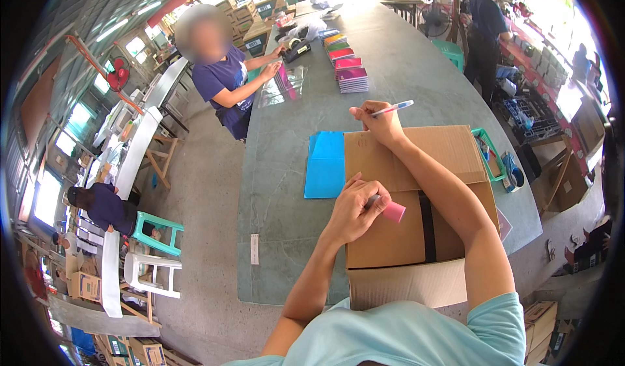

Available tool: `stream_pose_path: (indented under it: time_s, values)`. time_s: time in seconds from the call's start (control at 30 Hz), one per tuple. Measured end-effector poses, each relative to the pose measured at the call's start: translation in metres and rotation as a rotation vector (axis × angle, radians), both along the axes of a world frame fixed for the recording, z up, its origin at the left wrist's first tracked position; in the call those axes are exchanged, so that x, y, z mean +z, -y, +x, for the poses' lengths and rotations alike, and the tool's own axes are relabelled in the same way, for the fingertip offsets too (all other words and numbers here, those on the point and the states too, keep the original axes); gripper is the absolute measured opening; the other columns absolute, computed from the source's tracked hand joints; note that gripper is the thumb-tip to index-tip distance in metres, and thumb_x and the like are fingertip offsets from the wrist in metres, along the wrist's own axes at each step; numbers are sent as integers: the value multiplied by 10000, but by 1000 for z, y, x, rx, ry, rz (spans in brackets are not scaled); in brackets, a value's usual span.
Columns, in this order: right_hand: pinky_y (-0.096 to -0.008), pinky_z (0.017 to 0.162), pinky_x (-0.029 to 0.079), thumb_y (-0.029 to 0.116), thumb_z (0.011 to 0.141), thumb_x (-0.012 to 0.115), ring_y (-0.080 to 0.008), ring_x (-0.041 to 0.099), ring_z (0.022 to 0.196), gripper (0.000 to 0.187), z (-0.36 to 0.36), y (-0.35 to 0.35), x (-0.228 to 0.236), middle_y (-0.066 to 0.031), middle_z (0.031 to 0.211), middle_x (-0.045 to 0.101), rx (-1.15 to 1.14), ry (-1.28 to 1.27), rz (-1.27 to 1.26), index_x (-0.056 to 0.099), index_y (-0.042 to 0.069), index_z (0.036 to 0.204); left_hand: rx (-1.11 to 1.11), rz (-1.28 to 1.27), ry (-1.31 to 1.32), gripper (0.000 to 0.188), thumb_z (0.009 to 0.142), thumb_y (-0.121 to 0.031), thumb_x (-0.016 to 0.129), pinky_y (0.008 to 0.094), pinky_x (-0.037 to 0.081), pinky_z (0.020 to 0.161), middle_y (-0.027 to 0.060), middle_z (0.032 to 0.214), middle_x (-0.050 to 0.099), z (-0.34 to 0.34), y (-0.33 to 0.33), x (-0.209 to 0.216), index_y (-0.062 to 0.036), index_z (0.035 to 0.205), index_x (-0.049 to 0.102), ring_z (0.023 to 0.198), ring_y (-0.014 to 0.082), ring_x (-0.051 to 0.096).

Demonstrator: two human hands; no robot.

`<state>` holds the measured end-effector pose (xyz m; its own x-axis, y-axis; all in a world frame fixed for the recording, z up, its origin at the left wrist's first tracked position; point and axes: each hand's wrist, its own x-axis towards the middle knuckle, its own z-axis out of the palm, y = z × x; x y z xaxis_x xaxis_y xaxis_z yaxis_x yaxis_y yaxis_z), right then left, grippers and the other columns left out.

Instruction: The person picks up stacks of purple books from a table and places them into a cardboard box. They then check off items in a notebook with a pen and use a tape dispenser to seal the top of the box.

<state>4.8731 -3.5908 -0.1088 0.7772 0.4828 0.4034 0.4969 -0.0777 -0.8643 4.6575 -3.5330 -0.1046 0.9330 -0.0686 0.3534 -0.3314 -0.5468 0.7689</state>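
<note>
A brown cardboard box with a dark strip of tape down its top stands in front of me at the table's near end. My right hand is closed around a slim white pen, above the box's far side. Over the left part of the box, my left hand grips a short pink cylinder-shaped thing; its exact kind is unclear. Just left of the box lies a bright blue folded sheet or folder, its right edge touching or near the cardboard.
The long grey-green table carries stacks of coloured notebooks and a tape dispenser farther off. A green basket and a roll of blue tape sit right of the box. A co-worker handles a notebook at the left edge.
</note>
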Motion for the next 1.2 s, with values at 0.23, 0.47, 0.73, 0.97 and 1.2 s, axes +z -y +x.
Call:
stream_pose_path:
  time_s: [0.23, 0.47, 0.73, 0.97, 1.2]
  values:
    - [-277, 471, 401, 391, 860, 714, -94, 505, 486, 430, -2, -1, 2, -30, 532, 541, -2, -5, 2, 603, 18, 675, 5, -4, -10, 416, 984, -465, 496, 468, 258, 1116, 7, 651, 536, -1, -1, 0, -83, 865, 610, 710, 167, 553]
    - [-280, 468, 396, 393, 859, 715, -96, 504, 482, 434, -1, 0, 2, -31, 529, 540, -8, -10, -13, 604, 17, 673, 21, -21, 28, 340, 969, -394, 545, 456, 301, 1115, 33, 653, 536, -1, 2, 3, -83, 850, 613, 625, 191, 527]
    - [-282, 467, 399, 394, 858, 714, -99, 509, 478, 436, -4, 0, 6, -36, 525, 541, -7, -8, -12, 600, 19, 667, 30, -4, 36, 335, 969, -387, 548, 456, 304, 1115, 28, 651, 533, -1, 1, 3, -84, 845, 621, 609, 182, 515]
    - [-284, 478, 406, 394, 858, 715, -102, 507, 487, 435, -2, 1, 4, -34, 537, 544, -11, -10, -27, 604, 11, 684, 23, -26, 50, 315, 966, -371, 559, 461, 303, 1113, 26, 651, 541, -1, 1, 3, -87, 848, 626, 622, 182, 522]
    - [-293, 480, 400, 391, 861, 715, -104, 489, 488, 431, -3, 0, 5, -34, 539, 543, -14, -25, -28, 610, 11, 689, -6, -33, -34, 440, 981, -489, 485, 479, 238, 1130, 9, 666, 545, -1, -2, 4, -88, 870, 627, 759, 170, 561]
